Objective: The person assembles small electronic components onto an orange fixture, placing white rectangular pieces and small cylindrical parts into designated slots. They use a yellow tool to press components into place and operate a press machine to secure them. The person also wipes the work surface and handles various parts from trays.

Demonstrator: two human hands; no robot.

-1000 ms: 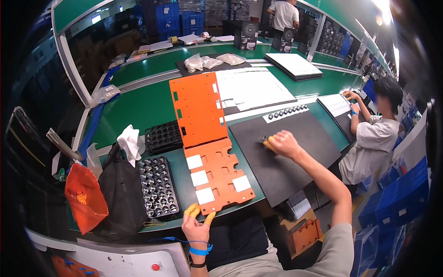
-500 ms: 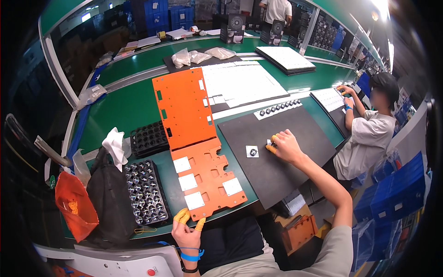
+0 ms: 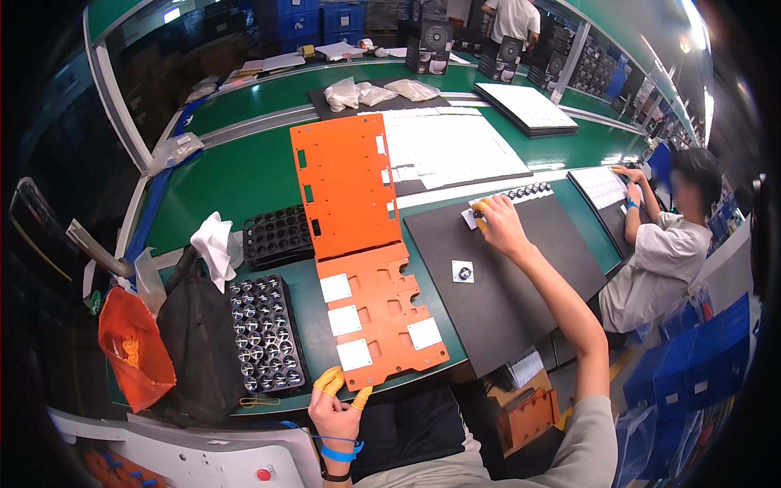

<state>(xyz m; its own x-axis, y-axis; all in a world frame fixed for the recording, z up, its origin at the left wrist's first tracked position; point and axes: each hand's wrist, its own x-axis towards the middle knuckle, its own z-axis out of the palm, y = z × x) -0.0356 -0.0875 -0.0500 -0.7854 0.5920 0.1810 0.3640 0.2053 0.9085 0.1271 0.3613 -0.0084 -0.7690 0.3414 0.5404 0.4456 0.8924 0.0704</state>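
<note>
Tray [image 3: 298,348]: black, dark round parts inside, on green table [image 3: 311,325].
Left hand [image 3: 335,415]: yellow-tipped fingers apart at near corner of orange fixture [image 3: 342,195]; grip unclear.
White square [image 3: 463,272]: dark round centre, on black mat [image 3: 521,285].
Right hand [image 3: 503,226]: fingertips narrow around small dark part [image 3: 478,215]; cannot tell if gripped.

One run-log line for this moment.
left hand: at near edge of orange fixture | right hand: by black-part row | white square: on black board
</note>
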